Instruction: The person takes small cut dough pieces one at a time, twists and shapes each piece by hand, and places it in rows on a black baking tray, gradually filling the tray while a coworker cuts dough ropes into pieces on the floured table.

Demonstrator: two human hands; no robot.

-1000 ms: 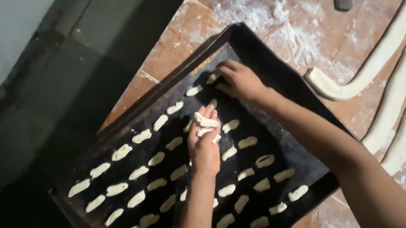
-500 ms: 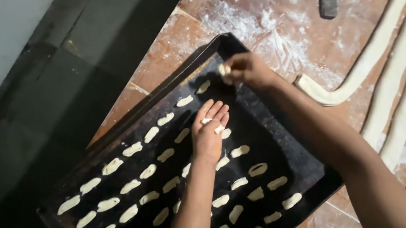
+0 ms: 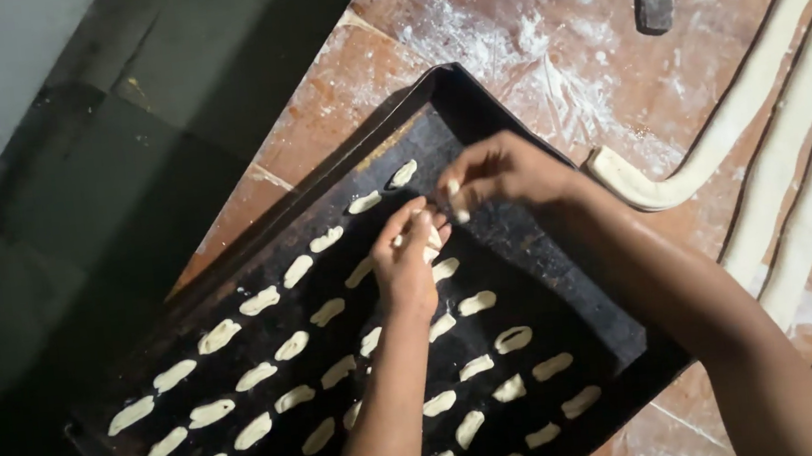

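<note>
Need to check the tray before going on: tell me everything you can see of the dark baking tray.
The baking tray is a dark, worn-looking rectangular metal pan with a raised rim, lying diagonally on the floured reddish table. Rows of small pale dough pieces cover most of it; its far corner is bare. Both hands hover over that end.

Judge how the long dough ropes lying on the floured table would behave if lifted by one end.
The dough ropes would probably droop and stretch, being long, thin and soft-looking. They could tear under their own weight. The flour dusted on the table suggests they are sticky.

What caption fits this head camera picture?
Two hands place dough pieces on a dark tray.
</note>
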